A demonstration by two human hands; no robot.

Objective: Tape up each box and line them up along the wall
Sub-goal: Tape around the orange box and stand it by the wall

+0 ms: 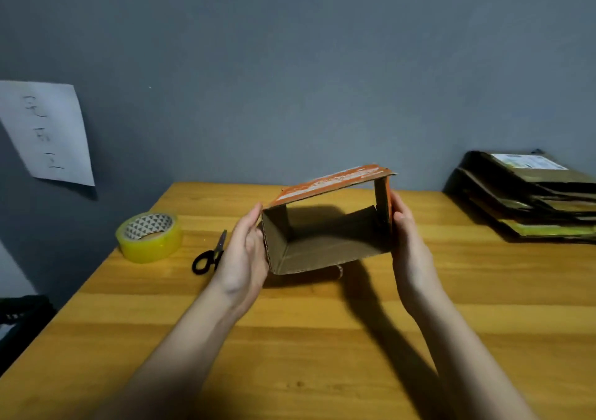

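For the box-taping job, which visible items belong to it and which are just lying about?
Job: open cardboard box held between left hand and right hand; yellow tape roll; scissors; stack of flattened boxes.
Lying about: paper sheet on wall; dark object at left edge.

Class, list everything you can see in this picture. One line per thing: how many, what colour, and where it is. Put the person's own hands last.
cardboard box: one, brown with an orange outside, open toward the camera, held above the table's middle
tape roll: one, yellowish clear, on the table's left part
scissors: one pair, black handles, on the table between the tape roll and the box
flattened boxes: one stack, count unclear, brown and dark, at the table's right far corner by the wall
paper sheet: one, white with handwriting, on the wall at left
table: one, light wood
wall: grey
hands: left hand on the box's left side, right hand on its right side
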